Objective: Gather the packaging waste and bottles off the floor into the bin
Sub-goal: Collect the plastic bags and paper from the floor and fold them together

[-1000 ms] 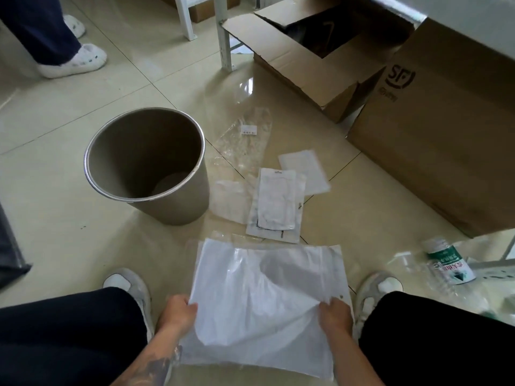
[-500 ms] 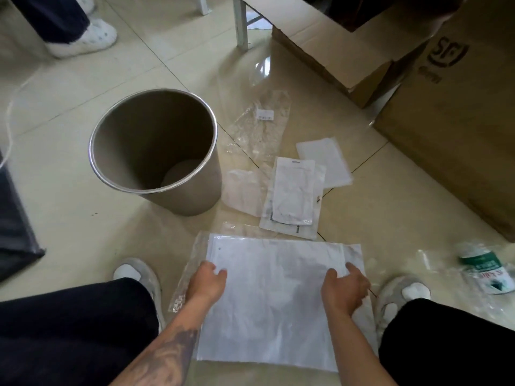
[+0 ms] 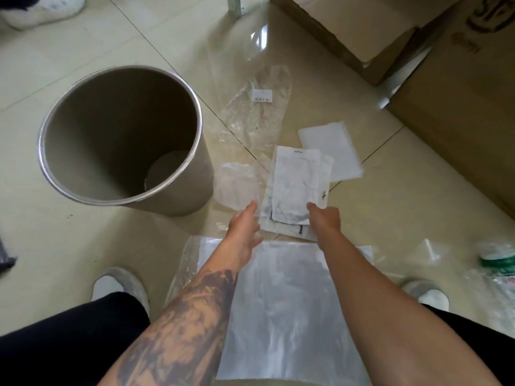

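Observation:
A round metal bin [image 3: 178,190] stands open on the tiled floor at the left, with nothing visible inside. A large white plastic bag [image 3: 284,307] lies flat on the floor between my feet. Beyond it lies a stack of small white pouches [image 3: 295,185], with a clear bag [image 3: 259,112] bearing a barcode label farther back. My left hand [image 3: 243,229] and my right hand [image 3: 324,220] reach out over the near edge of the pouch stack, fingers apart, holding nothing. A crushed bottle with a green label [image 3: 498,259] lies at the right edge.
Cardboard boxes [image 3: 457,112] stand at the back right. A metal furniture leg [image 3: 234,4] rises at the top centre. Another person's white shoe [image 3: 39,9] is at the top left. My own shoes [image 3: 119,285] flank the large bag.
Both hands let go of the large white bag, which now lies flat, and moved forward to the small pouch stack. The camera has leaned forward and down.

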